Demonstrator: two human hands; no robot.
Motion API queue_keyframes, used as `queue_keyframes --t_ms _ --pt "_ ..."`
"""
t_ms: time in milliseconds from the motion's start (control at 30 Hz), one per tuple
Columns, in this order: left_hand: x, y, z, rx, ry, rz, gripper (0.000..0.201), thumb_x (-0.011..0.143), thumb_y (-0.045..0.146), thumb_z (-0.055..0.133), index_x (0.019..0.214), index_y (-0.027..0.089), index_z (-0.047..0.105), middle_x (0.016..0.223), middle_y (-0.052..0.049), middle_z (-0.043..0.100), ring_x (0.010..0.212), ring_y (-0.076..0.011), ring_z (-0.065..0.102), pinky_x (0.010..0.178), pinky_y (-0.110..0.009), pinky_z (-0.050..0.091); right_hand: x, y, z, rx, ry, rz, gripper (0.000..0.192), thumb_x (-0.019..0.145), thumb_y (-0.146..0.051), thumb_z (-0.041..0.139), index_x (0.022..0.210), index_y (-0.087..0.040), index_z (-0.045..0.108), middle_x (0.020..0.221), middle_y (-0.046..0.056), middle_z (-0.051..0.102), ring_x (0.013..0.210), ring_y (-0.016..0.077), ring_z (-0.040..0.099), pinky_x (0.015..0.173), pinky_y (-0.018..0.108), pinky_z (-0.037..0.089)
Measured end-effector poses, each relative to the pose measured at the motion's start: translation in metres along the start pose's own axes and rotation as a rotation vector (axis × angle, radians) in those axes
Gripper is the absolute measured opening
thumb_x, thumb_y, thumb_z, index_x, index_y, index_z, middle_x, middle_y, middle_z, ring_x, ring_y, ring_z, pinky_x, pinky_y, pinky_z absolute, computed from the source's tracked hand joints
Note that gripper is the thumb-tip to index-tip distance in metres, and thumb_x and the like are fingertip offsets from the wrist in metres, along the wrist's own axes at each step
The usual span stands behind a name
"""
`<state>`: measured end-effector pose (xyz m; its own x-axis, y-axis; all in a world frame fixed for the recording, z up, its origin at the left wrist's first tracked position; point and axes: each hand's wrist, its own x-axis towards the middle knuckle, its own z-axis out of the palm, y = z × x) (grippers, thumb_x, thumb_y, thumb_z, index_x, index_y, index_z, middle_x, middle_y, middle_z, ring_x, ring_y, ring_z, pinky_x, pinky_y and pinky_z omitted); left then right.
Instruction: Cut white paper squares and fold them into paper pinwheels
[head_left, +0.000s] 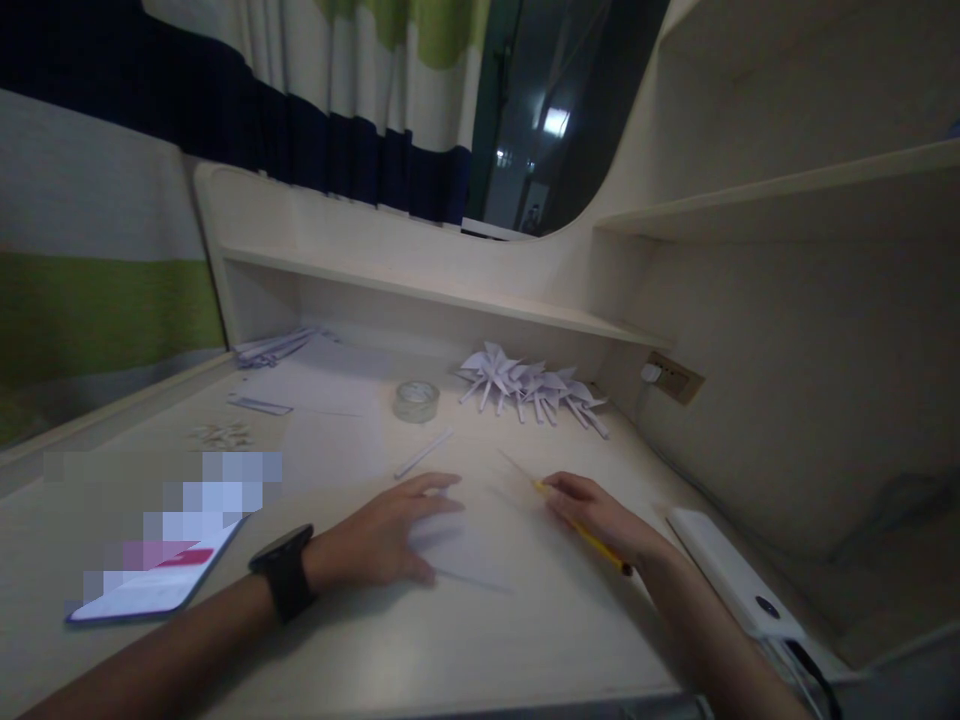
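My left hand, with a dark watch on the wrist, hovers low over the desk with fingers and thumb apart. Beneath and beside it lies a piece of white paper, blurred, with one edge reaching right past the thumb. In my right hand is a slim yellow-handled tool with a dark end and a long thin tip pointing forward and left; its exact kind is unclear. A rolled white paper stick lies just beyond my left fingers.
A roll of clear tape and several paper pinwheels stand farther back. At left are a phone or tablet, small pale pieces and paper sheets. A white power strip with cables lies at right.
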<state>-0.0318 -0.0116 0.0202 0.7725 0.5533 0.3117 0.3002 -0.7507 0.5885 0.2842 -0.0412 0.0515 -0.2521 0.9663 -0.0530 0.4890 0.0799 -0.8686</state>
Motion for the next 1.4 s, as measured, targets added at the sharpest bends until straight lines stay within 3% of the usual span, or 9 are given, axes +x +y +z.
queue_keyframes --t_ms 167,367,600,833,1033,1200,1267,1367,1400 --pt "0.000 0.004 0.001 0.040 0.020 0.023 0.066 0.070 0.039 0.073 0.130 0.031 0.047 0.146 -0.007 0.034 0.129 -0.0291 0.036 0.104 -0.046 0.032 0.025 -0.017 0.037 0.307 -0.039 0.035 0.029 0.074 -0.042 0.066 0.069 -0.017 0.053 0.060 -0.003 0.049 0.050 0.0079 0.041 0.044 0.020 0.031" --pt "-0.001 0.012 0.001 0.130 0.087 0.049 0.079 0.070 0.033 0.073 0.139 0.036 0.035 0.149 -0.005 0.026 0.130 -0.0291 0.033 0.104 -0.047 0.033 0.051 -0.027 0.071 0.358 -0.057 0.097 0.022 0.069 -0.031 0.069 0.073 -0.016 0.054 0.063 0.000 0.059 0.049 0.0087 0.051 0.040 0.018 0.033" --pt "0.000 0.020 0.002 0.214 0.094 0.084 0.087 0.070 0.028 0.072 0.142 0.040 0.024 0.151 -0.003 0.021 0.133 -0.0303 0.026 0.106 -0.050 0.028 0.046 -0.036 0.078 0.301 -0.081 0.079 0.017 0.072 -0.028 0.060 0.064 -0.016 0.051 0.050 -0.003 0.051 0.043 0.0080 0.046 0.039 0.018 0.031" --pt "0.000 0.008 0.003 0.240 0.140 0.098 0.081 0.073 0.031 0.072 0.141 0.037 0.028 0.150 -0.005 0.026 0.133 -0.0299 0.027 0.106 -0.048 0.028 0.049 -0.021 0.079 0.308 0.029 0.087 0.030 0.056 -0.023 0.072 0.069 -0.019 0.046 0.052 -0.008 0.047 0.042 0.0069 0.041 0.041 0.019 0.031" --pt "0.003 -0.003 0.000 0.363 0.320 -0.012 0.083 0.072 0.038 0.072 0.141 0.032 0.027 0.149 -0.009 0.027 0.133 -0.0344 0.027 0.105 -0.053 0.028 0.054 -0.012 0.079 0.472 0.175 0.050 0.036 0.054 -0.024 0.075 0.068 -0.021 0.042 0.051 -0.009 0.045 0.041 0.0068 0.039 0.041 0.020 0.029" --pt "0.010 -0.004 0.001 0.112 0.770 -0.457 0.065 0.070 0.053 0.067 0.120 0.017 0.046 0.123 -0.016 0.053 0.108 -0.0317 0.054 0.087 -0.048 0.047 0.053 -0.015 0.080 0.584 0.343 0.044 0.037 0.056 -0.027 0.076 0.071 -0.021 0.043 0.055 -0.009 0.047 0.042 0.0065 0.041 0.040 0.019 0.030" --pt "0.014 0.002 0.002 -0.155 0.706 -0.609 0.060 0.072 0.058 0.062 0.110 0.013 0.051 0.106 -0.016 0.061 0.090 -0.0284 0.063 0.072 -0.043 0.053 0.050 -0.018 0.083 0.642 0.390 0.031 0.039 0.057 -0.029 0.077 0.073 -0.021 0.043 0.057 -0.009 0.048 0.042 0.0064 0.042 0.040 0.019 0.031" --pt "0.019 0.012 0.003 -0.628 0.371 -0.648 0.052 0.075 0.059 0.058 0.099 0.012 0.058 0.093 -0.013 0.067 0.082 -0.0251 0.066 0.067 -0.037 0.053 0.045 -0.023 0.089 0.711 0.406 0.029 0.041 0.058 -0.030 0.077 0.075 -0.022 0.042 0.055 -0.010 0.047 0.041 0.0063 0.042 0.039 0.018 0.031" --pt "0.021 0.015 0.004 -0.739 0.313 -0.632 0.049 0.076 0.057 0.059 0.096 0.012 0.059 0.092 -0.012 0.068 0.083 -0.0241 0.066 0.069 -0.036 0.053 0.043 -0.025 0.092 0.721 0.395 0.036 0.041 0.058 -0.030 0.078 0.075 -0.022 0.042 0.054 -0.010 0.046 0.040 0.0063 0.042 0.038 0.018 0.031"
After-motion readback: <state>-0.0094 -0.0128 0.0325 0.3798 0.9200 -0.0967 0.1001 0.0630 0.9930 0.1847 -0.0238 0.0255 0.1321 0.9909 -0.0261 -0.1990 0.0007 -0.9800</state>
